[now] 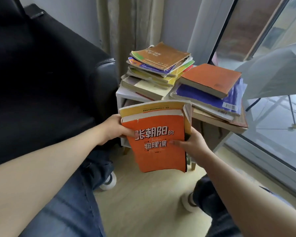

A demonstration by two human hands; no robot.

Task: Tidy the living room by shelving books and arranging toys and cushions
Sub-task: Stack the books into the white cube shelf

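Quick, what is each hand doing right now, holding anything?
Left hand: grips the left edge of the orange paperback book.
Right hand: grips that book's right edge, thumb on its cover.

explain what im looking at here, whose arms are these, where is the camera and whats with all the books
There is no machine here. One camera is worn on a person's head and looks down, so the two bare arms are that person's own. The left hand and the right hand each grip a side of an orange book, with a yellow book held behind it. Ahead stands a small white shelf unit. On top lie two untidy piles, one topped by a brown book, the other by a flat orange book. A black armchair is on the left and a window on the right.
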